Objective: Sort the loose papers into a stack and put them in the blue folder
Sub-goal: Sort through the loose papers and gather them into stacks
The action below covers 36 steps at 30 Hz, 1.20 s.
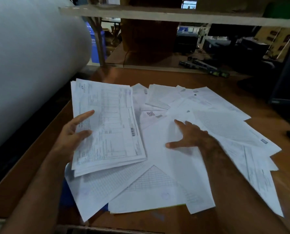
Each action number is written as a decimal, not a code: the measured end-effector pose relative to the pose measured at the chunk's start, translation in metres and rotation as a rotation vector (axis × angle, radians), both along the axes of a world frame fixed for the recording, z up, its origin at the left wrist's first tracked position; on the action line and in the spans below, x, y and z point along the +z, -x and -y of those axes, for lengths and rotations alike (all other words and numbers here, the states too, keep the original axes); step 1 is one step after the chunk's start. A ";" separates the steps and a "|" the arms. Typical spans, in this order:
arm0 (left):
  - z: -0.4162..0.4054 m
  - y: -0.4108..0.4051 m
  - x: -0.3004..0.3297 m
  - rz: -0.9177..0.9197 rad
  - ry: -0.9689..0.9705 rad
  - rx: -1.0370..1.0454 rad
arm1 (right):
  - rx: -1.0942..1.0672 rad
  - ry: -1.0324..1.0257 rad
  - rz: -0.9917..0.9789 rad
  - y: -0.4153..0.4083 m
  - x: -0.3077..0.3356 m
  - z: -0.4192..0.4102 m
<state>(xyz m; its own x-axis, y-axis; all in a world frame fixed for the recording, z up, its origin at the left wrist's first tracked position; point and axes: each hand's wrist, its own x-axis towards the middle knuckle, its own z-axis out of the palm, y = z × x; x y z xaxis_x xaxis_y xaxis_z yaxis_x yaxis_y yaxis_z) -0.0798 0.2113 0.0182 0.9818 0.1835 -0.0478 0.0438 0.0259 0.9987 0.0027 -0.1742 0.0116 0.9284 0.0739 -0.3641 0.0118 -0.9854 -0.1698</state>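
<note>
Head view: left hand grips the gathered stack at the left, keeping it together; right hand lies spread, holding nothing, on loose papers. Blue folder peeks out beneath, near left.

printed text: none legible, all blurred
QR code: on white printed sheet, tabletop centre
barcode: on top form of white paper stack, right edge

The loose papers are thin, matt white sheets printed with grey tables and grids. The table beneath them looks like smooth brown wood with a dull sheen. At ten o'clock a large roll shows a smooth, pale, matt surface.
</note>
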 end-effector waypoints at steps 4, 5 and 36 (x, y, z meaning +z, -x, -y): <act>0.006 -0.006 -0.003 -0.030 -0.015 -0.002 | 0.056 0.024 -0.010 -0.004 0.004 0.016; 0.008 -0.007 -0.004 -0.036 -0.016 -0.006 | 0.040 -0.005 0.011 -0.005 0.006 0.016; 0.015 0.012 0.004 0.076 -0.079 0.029 | -0.038 0.241 0.236 0.101 -0.014 -0.081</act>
<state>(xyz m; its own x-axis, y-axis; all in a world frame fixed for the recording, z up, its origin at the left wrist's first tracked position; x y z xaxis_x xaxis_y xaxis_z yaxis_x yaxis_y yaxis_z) -0.0913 0.1961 0.0226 0.9762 0.2125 0.0422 -0.0316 -0.0530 0.9981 -0.0988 -0.0929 -0.0027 0.9896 -0.0248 -0.1415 -0.0148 -0.9973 0.0716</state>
